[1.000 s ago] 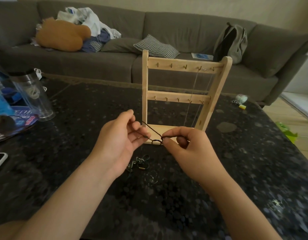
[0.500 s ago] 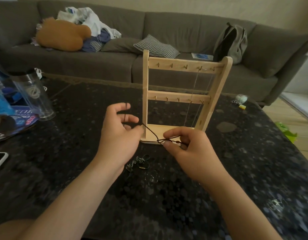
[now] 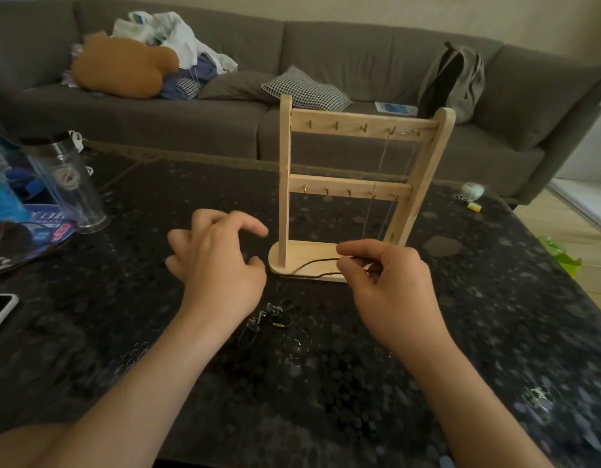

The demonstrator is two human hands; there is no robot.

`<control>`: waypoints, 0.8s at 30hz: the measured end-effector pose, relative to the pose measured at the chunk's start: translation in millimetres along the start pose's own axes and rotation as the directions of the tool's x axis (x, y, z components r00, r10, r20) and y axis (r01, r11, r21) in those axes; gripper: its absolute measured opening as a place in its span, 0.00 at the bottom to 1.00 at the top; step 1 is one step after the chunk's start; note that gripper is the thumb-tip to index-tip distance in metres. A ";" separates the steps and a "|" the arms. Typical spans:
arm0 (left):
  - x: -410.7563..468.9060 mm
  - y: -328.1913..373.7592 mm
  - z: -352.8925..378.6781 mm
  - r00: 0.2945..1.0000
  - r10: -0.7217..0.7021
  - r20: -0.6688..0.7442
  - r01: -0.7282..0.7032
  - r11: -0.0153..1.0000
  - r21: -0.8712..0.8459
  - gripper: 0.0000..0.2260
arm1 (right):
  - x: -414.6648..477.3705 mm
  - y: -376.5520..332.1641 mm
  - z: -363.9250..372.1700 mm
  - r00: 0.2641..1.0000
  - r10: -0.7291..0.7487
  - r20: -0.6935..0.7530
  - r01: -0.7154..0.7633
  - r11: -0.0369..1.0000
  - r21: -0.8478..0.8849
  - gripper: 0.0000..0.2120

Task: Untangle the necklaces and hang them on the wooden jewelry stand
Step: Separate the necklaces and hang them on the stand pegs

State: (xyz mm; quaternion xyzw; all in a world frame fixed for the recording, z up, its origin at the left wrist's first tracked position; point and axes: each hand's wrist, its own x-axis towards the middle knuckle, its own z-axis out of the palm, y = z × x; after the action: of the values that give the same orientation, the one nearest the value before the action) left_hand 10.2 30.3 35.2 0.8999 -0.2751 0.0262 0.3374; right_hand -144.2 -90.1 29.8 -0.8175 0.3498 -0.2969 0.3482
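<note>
From the head view, the right hand has its grip pinched on a dark cord necklace that trails over the base of the wooden jewelry stand. The left hand hovers beside it, grip loose and empty. A tangled pile of necklaces lies on the table between the forearms.

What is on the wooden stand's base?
A dark cord loops across the base, pinched by the right hand. From above, thin chains hang toward it. The hand covers the base's near right corner and the chains' ends.
</note>
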 end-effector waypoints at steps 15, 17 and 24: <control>0.9 -6.2 16.5 0.902 -0.008 0.433 -0.154 0.929 0.337 0.31 | -4.4 3.7 8.8 0.997 0.078 -0.021 -0.078 0.856 -0.511 0.12; -2.0 -1.9 16.0 0.912 0.024 0.409 -0.139 0.957 0.255 0.33 | -3.1 -0.8 7.8 0.986 0.160 -0.039 -0.164 0.944 -0.286 0.08; 0.8 0.5 10.2 0.874 0.005 0.485 0.137 0.957 -0.257 0.22 | -3.9 -10.9 -5.0 0.970 0.240 0.038 -0.243 0.948 0.205 0.09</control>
State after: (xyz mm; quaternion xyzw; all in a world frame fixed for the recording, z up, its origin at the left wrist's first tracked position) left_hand 9.2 23.3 27.8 0.8294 -0.3197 -0.2492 0.3844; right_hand -146.2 -83.3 40.2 -0.7295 0.4120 -0.2819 0.4676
